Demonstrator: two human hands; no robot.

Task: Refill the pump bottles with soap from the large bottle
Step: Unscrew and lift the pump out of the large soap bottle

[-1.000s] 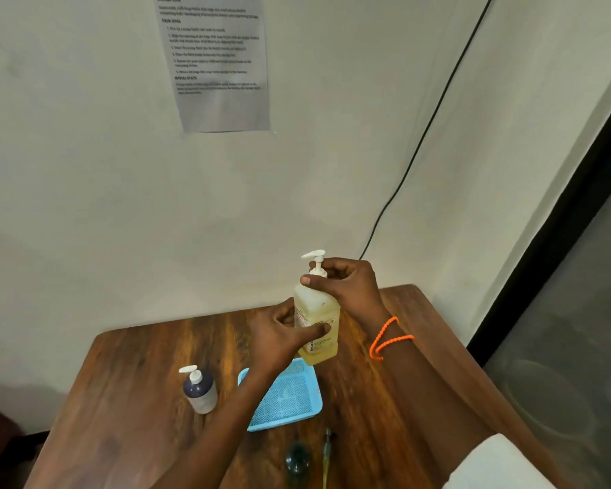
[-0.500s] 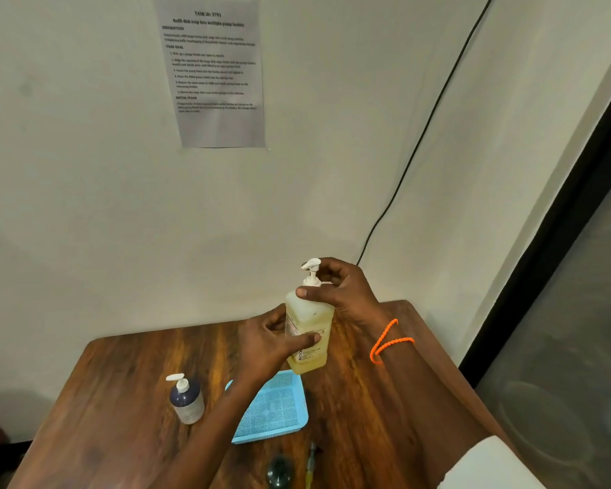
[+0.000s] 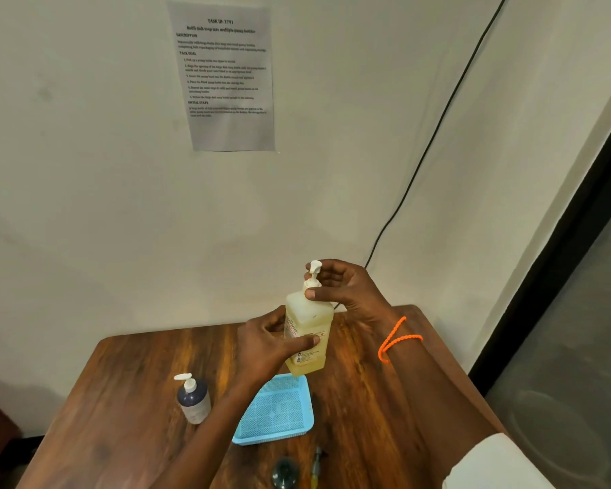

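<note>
Bottle [image 3: 307, 333] upright above desk [image 3: 127, 375], far of tray [image 3: 274, 411]. Left hand [image 3: 268, 344] grips body to steady it; right hand [image 3: 346, 291] pinches pump collar [image 3: 312, 284], likely unscrewing. Small bottle [image 3: 193, 400] stands left.

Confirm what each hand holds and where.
Left hand grips the yellow soap bottle around its body; right hand grips its pump collar.

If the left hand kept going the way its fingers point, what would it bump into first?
The left hand already grips the yellow soap bottle, fingers pointing right across it. Going on, it would just push that bottle. Past it, probably the right forearm, though depth is hard to judge.
</note>
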